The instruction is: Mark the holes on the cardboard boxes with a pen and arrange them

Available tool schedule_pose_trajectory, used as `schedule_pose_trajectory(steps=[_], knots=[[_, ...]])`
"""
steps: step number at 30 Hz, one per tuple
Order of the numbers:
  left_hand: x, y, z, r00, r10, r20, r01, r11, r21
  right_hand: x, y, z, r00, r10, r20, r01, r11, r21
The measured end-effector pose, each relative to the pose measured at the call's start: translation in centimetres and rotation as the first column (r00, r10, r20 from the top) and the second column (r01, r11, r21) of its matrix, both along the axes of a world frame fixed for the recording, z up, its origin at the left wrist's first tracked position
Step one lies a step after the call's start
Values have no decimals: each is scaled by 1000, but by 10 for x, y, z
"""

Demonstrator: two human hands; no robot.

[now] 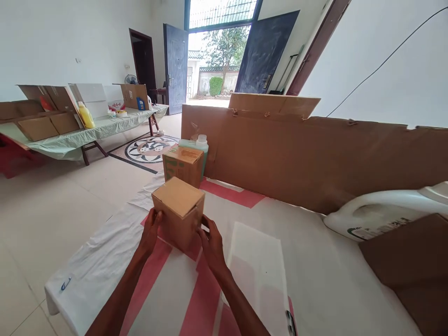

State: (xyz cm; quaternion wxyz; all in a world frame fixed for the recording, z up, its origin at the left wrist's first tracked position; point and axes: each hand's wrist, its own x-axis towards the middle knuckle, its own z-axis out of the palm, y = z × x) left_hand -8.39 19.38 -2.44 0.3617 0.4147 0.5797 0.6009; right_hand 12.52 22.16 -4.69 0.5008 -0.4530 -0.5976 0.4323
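A long cardboard sheet (315, 154) stands upright along the far edge of the surface (315, 280), which is draped in a white cloth with red bands. At the right, a white plastic jug (381, 212) lies on its side, with a dark brown cardboard flap (413, 261) in front of it. Across the room, a second table (70, 137) under a pale green cover carries opened cartons and a yellow bottle (86, 116).

Near the left end of the surface sits a closed cardboard box with green print (182, 164), and a green bottle with a white cap (200, 145) stands just behind it. In front of those, a plain closed cardboard box (179, 212) rests on the cloth, turned with one corner toward the person.

The left hand (151, 232) presses against the plain box's left face, fingers spread partly open along the side. The right hand (210, 240) cups the right face the same way, so the box is gripped between both hands.
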Motion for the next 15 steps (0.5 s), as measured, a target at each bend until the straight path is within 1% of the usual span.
schedule_pose_trajectory(steps=[2,4,7,10,12,13,15], knots=[[-11,19,-1,998,56,3,-56,998,9,-21,44,0,1000,0,11,-1,1000,21],[-17,40,-5,993,116,1,-116,993,14,-37,78,-2,999,-10,32,9,1000,26],[-21,66,-11,987,163,-13,-163,987,14,-52,109,-7,997,-30,71,30,1000,-1],[-23,85,-16,983,181,-30,-180,983,17,-59,120,-9,995,-41,93,45,998,-50],[-23,92,-16,982,185,-42,-184,983,20,-58,117,-4,994,-42,96,50,995,-81],[-24,94,-16,981,188,-48,-187,982,21,-55,113,2,995,-40,96,49,994,-95],[-25,92,-13,977,202,-61,-201,979,19,-42,94,21,996,-20,92,30,993,-118]])
